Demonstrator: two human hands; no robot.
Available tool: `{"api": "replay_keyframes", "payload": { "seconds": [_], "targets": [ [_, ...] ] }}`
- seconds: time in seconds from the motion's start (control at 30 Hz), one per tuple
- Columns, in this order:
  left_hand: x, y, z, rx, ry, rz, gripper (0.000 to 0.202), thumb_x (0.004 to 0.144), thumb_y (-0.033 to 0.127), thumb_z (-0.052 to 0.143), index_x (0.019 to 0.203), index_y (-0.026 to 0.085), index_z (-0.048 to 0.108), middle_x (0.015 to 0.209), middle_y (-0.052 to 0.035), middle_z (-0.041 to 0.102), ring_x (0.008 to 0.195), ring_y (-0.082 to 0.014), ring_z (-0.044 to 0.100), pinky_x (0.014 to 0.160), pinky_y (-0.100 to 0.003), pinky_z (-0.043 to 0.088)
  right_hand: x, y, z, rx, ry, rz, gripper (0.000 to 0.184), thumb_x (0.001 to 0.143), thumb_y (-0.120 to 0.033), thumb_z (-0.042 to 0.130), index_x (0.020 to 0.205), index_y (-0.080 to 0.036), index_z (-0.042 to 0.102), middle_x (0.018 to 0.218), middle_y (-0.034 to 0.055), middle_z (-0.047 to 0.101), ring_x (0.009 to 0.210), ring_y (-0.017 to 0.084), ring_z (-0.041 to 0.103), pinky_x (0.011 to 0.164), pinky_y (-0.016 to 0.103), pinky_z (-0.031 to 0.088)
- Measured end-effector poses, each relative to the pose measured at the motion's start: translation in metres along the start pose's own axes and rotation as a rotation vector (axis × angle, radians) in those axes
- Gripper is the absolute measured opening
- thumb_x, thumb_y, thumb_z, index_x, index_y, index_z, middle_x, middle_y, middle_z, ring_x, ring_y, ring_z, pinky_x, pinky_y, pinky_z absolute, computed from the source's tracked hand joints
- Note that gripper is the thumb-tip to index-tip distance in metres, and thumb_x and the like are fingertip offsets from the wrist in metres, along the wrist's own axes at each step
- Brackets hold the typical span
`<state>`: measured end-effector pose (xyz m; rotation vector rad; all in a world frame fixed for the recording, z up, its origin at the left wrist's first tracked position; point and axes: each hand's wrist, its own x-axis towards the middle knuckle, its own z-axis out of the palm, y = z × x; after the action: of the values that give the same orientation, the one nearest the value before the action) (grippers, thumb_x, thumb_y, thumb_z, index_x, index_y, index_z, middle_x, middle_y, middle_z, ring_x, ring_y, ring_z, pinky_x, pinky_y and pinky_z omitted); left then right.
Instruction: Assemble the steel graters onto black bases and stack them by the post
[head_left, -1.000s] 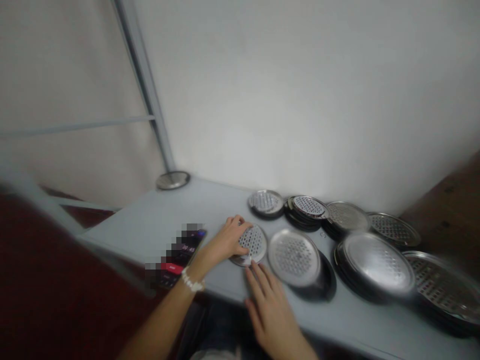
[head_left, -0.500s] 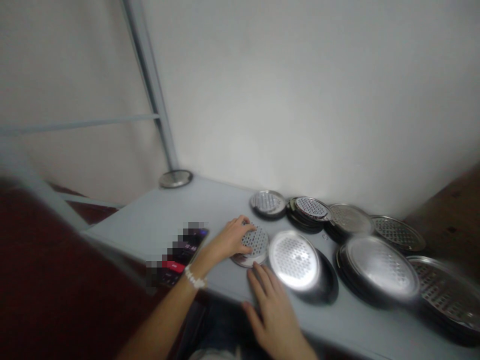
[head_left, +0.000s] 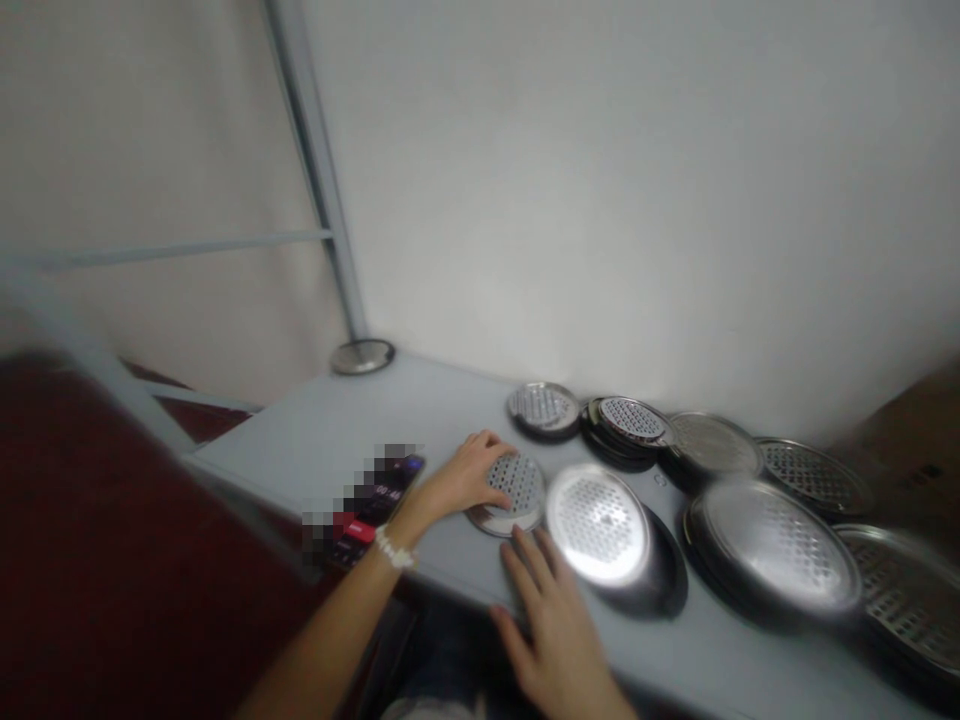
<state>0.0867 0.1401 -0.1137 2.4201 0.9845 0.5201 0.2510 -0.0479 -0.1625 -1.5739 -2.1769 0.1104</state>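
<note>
Fingers of the left hand arch over the left side of a small perforated metal disc on the near worktop, whether gripping or only resting I cannot tell, while those of the right hand lie loose and spread, holding nothing, at its near edge. Steadying or placing this disc seems the step in hand; the next move would call for a sure hold on its rim. Larger discs crowd the right, a phone lies left, and a pale wall rises behind.
</note>
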Motion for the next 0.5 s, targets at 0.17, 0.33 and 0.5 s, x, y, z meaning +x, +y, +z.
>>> {"api": "replay_keyframes", "payload": {
  "seconds": [0.17,0.33,0.5],
  "targets": [
    [-0.0004,0.0002,-0.0025,-0.021,-0.025,-0.002,0.080,0.066,0.032,0.091,0.138,0.025,0.056,0.125,-0.0079,0.055,0.123,-0.0284,0.050,0.111,-0.041,0.040,-0.0007,0.0006,0.0016,-0.002,0.016,-0.007,0.057,0.095,-0.032,0.059,0.150,-0.025,0.047,0.162,0.0037,0.039,0.144,0.036,0.042,0.113,0.055,0.047],
    [-0.0023,-0.0052,-0.0028,0.009,-0.058,0.028,0.082,0.065,0.035,0.092,0.137,0.027,0.057,0.123,-0.0069,0.056,0.119,-0.0286,0.052,0.108,-0.041,0.041,-0.0008,0.0003,0.0027,-0.013,0.018,-0.007,0.054,0.096,-0.033,0.058,0.149,-0.023,0.049,0.161,0.0055,0.040,0.144,0.035,0.042,0.113,0.054,0.047],
    [-0.0029,-0.0069,-0.0026,0.005,-0.062,0.046,0.075,0.066,0.035,0.091,0.134,0.025,0.060,0.123,-0.0071,0.058,0.120,-0.0284,0.053,0.108,-0.040,0.042,-0.0001,-0.0002,0.0005,-0.005,0.016,-0.011,0.054,0.097,-0.033,0.057,0.149,-0.023,0.048,0.161,0.0060,0.041,0.143,0.033,0.043,0.114,0.052,0.046]
  ]
}}
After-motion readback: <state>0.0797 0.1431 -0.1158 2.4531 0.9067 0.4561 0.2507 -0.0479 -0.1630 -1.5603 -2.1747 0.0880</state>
